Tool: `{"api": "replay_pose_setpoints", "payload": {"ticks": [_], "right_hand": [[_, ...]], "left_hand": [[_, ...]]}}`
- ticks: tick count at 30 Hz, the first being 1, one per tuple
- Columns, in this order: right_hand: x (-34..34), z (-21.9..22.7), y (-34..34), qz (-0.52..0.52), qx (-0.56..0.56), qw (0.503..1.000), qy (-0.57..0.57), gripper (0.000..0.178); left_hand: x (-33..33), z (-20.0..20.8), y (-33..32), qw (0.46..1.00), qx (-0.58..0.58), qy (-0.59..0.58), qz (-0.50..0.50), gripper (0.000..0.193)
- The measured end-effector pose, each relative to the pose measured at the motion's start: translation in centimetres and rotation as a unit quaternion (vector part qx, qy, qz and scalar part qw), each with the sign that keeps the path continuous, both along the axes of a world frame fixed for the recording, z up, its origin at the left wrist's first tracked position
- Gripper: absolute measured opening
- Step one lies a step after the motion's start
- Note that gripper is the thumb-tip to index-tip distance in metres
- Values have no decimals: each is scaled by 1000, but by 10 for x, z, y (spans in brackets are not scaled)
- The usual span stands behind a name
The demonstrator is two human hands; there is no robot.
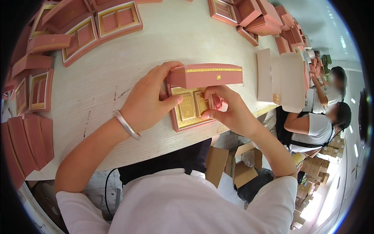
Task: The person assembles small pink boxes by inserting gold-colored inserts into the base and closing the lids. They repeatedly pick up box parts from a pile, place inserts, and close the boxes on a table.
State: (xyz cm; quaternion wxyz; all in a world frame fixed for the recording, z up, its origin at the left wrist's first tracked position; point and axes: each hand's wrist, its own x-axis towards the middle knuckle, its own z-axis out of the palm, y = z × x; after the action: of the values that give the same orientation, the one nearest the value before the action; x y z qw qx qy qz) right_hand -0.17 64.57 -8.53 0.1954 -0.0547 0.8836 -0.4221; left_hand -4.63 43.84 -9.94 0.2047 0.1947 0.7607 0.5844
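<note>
Pink box: open on the pale table [105, 89], between both hands; base [174, 119] set with its long axis left to right, right end slightly farther from the person; gold lining seen.
Hinged lid [212, 76]: raised along the far side of the base, gold-trimmed, lying farther off than the right fingers.
Left gold piece [187, 107]: seated flat in the lining; long axis near to far, crosswise to the box.
Right gold piece [201, 103]: just right of its twin, roughly parallel; partly covered by fingers; whether lifted or seated cannot be told.
Right hand [233, 111]: nearer to the right gold piece, which lies directly to its left; the piece is pinched between thumb on the near side and fingers on the far side.
Left hand [148, 99]: curled on the box's left end, fingers at the lid, thumb reaching in to the left gold piece's upper left corner; bangle [126, 125] worn at the wrist.
Obstruction: access from above and beyond is narrowed by the lid; the right compartment is hidden by the right hand.
Far left: divided open boxes [140, 21]; nearer, a row of pink boxes [37, 140].
Far right: pink boxes in a pile [265, 23]; white carton [294, 82], opened.
Below the table edge: brown carton [249, 177], black bag [255, 185].
Right background: two co-workers [304, 128], well apart from the box.
</note>
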Motion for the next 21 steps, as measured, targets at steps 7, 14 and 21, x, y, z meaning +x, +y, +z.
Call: {"api": "replay_pose_setpoints", "payload": {"ticks": [7, 14, 21], "right_hand": [[-17, 4, 1, 0, -5, 993, -115, 39], [-9, -10, 10, -15, -32, 997, -68, 32], [-17, -4, 11, -39, -19, 992, -119, 37]], "left_hand": [[-7, -26, -6, 999, 31, -41, 1, 53], [-2, -11, -1, 997, 48, -48, -21, 55], [-5, -30, 0, 981, 128, -148, 1, 61]]}}
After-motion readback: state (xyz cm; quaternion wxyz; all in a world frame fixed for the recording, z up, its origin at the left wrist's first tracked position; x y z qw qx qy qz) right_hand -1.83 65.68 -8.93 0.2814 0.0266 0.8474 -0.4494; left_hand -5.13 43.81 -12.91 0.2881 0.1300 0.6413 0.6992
